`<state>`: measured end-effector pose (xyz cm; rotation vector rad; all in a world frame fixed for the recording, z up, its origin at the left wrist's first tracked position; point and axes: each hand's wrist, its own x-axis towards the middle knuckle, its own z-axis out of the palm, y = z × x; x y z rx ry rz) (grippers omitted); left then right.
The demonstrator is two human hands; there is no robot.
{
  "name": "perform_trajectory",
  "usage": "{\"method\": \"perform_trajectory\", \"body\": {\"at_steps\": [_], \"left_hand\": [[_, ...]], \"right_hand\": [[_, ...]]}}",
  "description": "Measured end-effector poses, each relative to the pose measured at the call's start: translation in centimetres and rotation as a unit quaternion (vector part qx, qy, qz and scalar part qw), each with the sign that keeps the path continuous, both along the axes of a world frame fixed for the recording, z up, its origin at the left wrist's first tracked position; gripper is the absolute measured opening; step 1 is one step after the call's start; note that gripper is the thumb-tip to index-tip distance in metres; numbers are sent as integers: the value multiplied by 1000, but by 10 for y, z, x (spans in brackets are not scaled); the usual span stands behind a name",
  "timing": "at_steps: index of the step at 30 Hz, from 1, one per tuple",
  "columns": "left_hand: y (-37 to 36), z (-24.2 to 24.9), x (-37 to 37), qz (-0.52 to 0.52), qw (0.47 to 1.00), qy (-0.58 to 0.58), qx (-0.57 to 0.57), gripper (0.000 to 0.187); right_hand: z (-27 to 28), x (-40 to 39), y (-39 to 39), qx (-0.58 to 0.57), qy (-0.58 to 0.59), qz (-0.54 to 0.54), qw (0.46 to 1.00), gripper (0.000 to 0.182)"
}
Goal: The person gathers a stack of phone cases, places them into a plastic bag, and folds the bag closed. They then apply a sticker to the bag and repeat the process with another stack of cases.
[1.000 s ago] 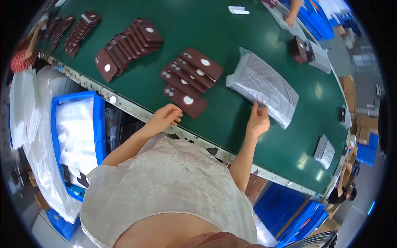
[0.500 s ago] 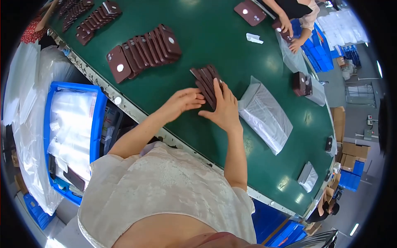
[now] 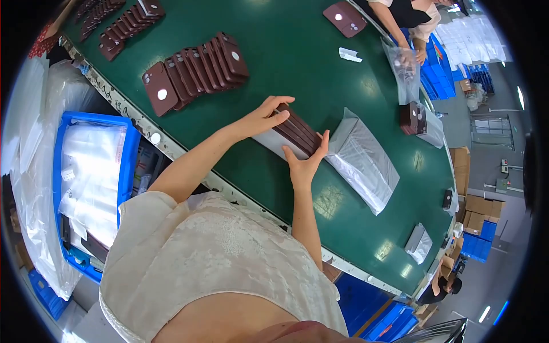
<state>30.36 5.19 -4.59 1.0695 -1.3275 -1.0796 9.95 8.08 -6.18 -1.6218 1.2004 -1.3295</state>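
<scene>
Both hands grip a squared-up stack of dark maroon phone cases (image 3: 297, 132), whose near face is pale grey. My left hand (image 3: 260, 119) is closed around the upper-left end, with the thumb on the near side. At the lower-right end, my right hand (image 3: 306, 164) pinches the stack between thumb and fingers. Just right of it lies a clear plastic bag with a pale block inside (image 3: 366, 163). Farther off to the left, a leaning row of maroon phone cases (image 3: 197, 71) rests on the green table (image 3: 286, 46).
More rows of cases (image 3: 128, 26) lie at the far left. A blue bin of plastic bags (image 3: 128, 171) stands beside the table edge. Across the table, a co-worker's hands (image 3: 414, 54) handle a clear bag. Bagged stacks (image 3: 420, 123) and a white scrap (image 3: 350, 55) lie on the table.
The stack has turned and been squared together, showing its pale face. My left hand has moved onto its upper end, and my right hand has slid down to the lower end.
</scene>
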Motion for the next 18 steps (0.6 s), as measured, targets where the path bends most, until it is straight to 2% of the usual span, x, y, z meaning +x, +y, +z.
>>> {"method": "perform_trajectory", "body": {"at_steps": [4,6,8,11,12,14,16,18], "left_hand": [[15,6,5,-15,999,-49,13,35],[30,11,-8,66,996,-63,7,29],[35,10,-6,112,991,-71,7,26],[47,-1,7,72,994,-87,6,20],[50,-13,5,85,993,-87,8,20],[43,-34,5,60,996,3,-60,20],[48,-12,2,17,999,35,8,20],[61,16,6,34,993,-80,-79,22]], "right_hand": [[-10,0,16,-19,26,-45,998,108],[-12,3,21,-36,83,-59,994,106],[-9,4,21,-40,65,-30,997,104],[-7,0,37,-36,32,23,999,100],[-10,-4,42,-7,19,20,1000,98],[-14,2,39,46,-14,39,998,93],[-1,1,41,9,107,0,994,88],[-3,-2,46,-19,57,-1,998,77]]}}
